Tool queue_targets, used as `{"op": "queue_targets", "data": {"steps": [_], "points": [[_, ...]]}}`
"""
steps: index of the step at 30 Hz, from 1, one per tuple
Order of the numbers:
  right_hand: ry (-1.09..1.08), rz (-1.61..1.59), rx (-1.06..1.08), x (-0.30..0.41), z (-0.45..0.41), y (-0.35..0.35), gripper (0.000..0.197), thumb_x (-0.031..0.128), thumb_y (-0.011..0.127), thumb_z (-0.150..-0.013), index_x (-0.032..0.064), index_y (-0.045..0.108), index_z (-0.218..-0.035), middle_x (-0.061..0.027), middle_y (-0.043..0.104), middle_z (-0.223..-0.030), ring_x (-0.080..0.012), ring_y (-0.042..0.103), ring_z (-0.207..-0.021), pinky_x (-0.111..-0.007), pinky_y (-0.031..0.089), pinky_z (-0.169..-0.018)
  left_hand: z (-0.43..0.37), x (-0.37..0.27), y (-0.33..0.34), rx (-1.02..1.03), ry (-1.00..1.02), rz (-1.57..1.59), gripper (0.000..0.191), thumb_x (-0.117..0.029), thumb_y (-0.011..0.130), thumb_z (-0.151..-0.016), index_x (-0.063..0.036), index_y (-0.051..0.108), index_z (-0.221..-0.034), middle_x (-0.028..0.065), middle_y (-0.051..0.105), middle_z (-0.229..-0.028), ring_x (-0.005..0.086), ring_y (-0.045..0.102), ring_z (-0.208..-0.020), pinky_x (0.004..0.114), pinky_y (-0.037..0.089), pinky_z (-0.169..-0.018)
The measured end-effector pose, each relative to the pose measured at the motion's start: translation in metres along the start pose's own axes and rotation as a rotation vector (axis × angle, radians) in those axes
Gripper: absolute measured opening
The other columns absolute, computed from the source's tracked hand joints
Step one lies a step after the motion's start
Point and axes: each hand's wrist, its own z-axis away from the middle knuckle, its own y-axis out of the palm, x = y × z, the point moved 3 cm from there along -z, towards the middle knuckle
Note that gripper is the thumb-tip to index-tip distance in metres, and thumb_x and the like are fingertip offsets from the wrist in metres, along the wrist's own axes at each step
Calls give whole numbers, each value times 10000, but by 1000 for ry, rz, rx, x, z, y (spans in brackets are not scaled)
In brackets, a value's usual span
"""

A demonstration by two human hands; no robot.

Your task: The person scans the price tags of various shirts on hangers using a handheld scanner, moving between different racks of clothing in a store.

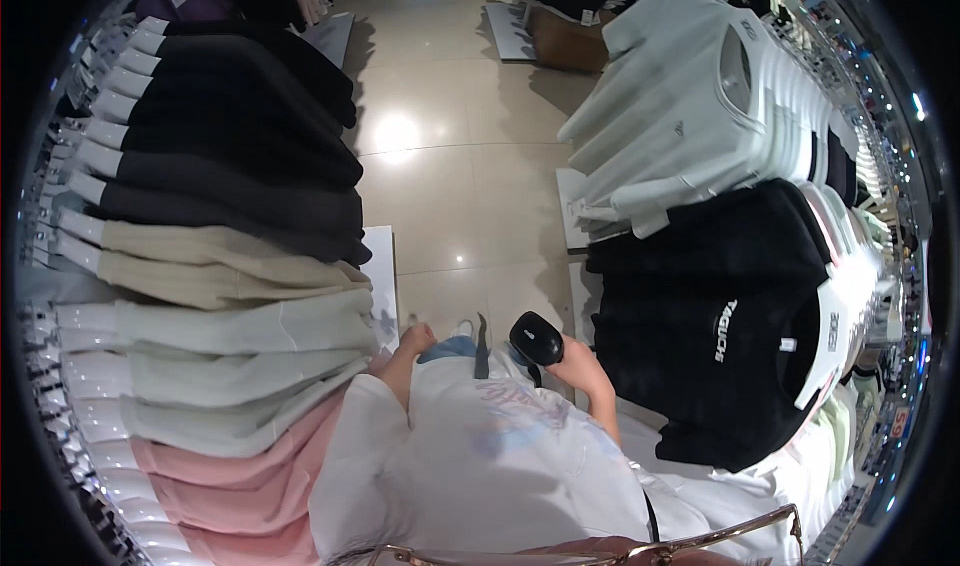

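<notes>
My right hand (pixel 580 368) is closed around the handle of a black handheld device (pixel 537 338) with a rounded head, held in front of my body. My left hand (pixel 418 338) hangs at my left side with its fingers curled; whether it holds anything cannot be told. To my left hang pale grey-green garments (pixel 247 341), with beige ones (pixel 225 266) and dark ones (pixel 240 115) beyond them. A black T-shirt (pixel 697 318) with white lettering hangs to my right on a white hanger (pixel 823 341), next to a white T-shirt (pixel 675 108).
A tiled floor aisle (pixel 450 191) runs ahead between the two clothing racks. Pink garments (pixel 247 483) hang at the near left. White low platforms (pixel 382 281) jut out beneath the racks. More dark clothes and a brown item (pixel 566 40) stand farther ahead.
</notes>
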Motion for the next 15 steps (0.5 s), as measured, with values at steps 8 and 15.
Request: {"op": "queue_targets", "data": {"steps": [8,15], "points": [[113,-18,57,-20,-109,-38,404,127,652,-625,29,569,-1008,-203,611,-869,-366,581,-835,-370,468,-711,-49,-31,-24,15,78,-317,272,-259,571,-730,-23,643,-846,201,632,-854,324,613,-811,407,467,-685],[163,20,80,-23,-264,-94,369,154,642,-609,34,579,-953,-224,601,-870,-385,567,-853,-409,464,-706,-72,-51,-121,59,88,-392,262,-228,530,-708,3,643,-757,197,638,-823,322,626,-786,404,483,-704]]}}
